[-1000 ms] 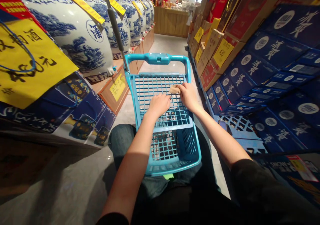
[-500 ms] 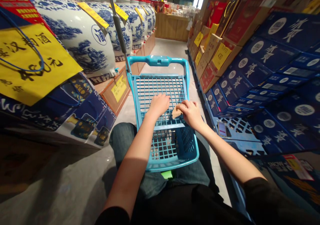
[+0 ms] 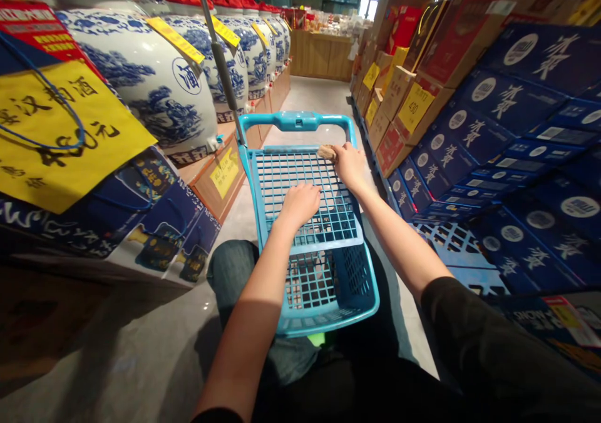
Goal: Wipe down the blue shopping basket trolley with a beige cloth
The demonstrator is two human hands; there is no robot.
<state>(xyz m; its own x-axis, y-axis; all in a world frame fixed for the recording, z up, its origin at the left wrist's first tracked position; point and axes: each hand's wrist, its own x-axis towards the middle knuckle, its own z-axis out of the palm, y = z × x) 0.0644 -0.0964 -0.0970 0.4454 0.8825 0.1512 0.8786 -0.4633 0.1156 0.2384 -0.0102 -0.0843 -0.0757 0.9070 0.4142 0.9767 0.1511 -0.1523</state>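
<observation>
A blue plastic shopping basket cart [image 3: 328, 246] stands between my knees, with a grid panel [image 3: 277, 171] across its upper part. My right hand [image 3: 350, 166] pinches a crumpled brown cloth [image 3: 327, 152] against the far right part of the grid. My left hand [image 3: 300, 204] rests on the middle of the grid, nearer to me, fingers curled together; whether anything is under them is hidden. The cart's blue handle [image 3: 298, 121] is beyond both hands.
Blue-and-white jars [image 3: 154, 91] line the left side, behind a yellow price sign [image 3: 66, 135]. Stacked blue boxes [image 3: 498, 107] and brown cartons [image 3: 394, 97] rise on the right, on a blue pallet [image 3: 451, 248]. A wooden counter [image 3: 322, 54] stands at the far end.
My right hand has moved forward over the grid with the brown cloth, toward the handle. My left hand has shifted slightly nearer to me. A phone seen on the pallet is now hidden.
</observation>
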